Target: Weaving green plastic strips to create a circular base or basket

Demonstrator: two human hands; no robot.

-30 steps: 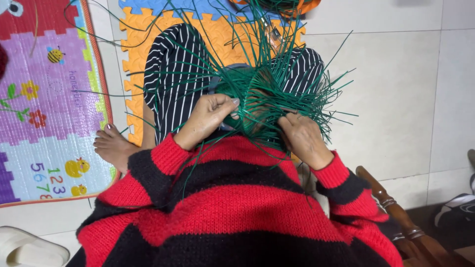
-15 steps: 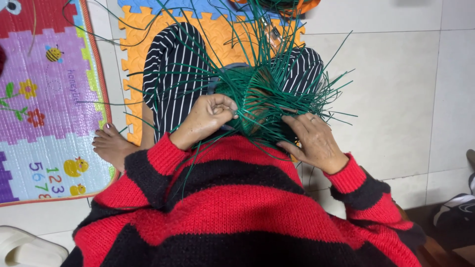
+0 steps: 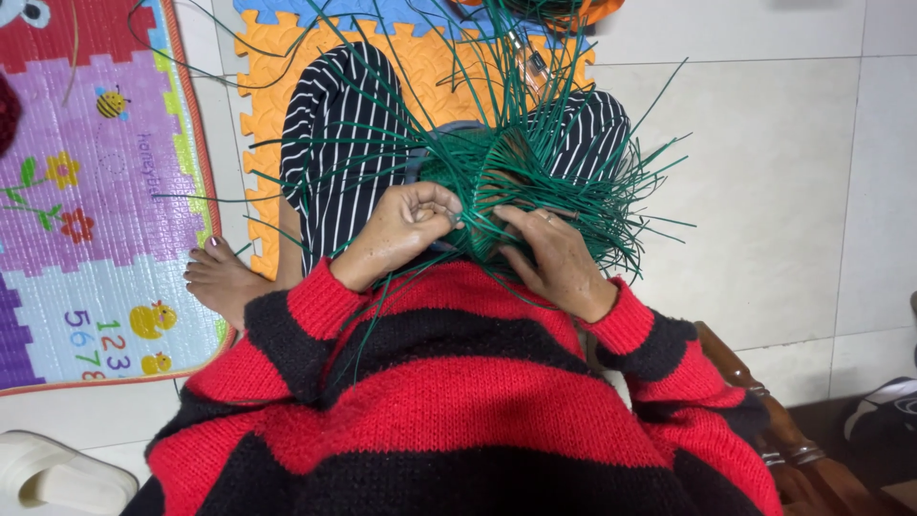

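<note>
Floor tiles (image 3: 764,143) lie right of the green woven piece; a printed play mat (image 3: 86,191) lies to its left, and an orange foam mat (image 3: 277,67) beyond it. A striped red-and-black sweater (image 3: 458,401) fills the view nearer than the piece. The green woven piece (image 3: 497,172) rests on the lap, between striped trouser legs (image 3: 334,143); loose strands (image 3: 621,191) fan from it to all sides.

The left hand (image 3: 401,229) is closed, pinching a strand against the piece's near edge. The right hand (image 3: 554,258) lies spread on it, fingers pressing strands down.

Judged risks: the pinched strand may slip and slacken the weave; springy ends may flick towards the face; free strands may tangle or kink.
</note>
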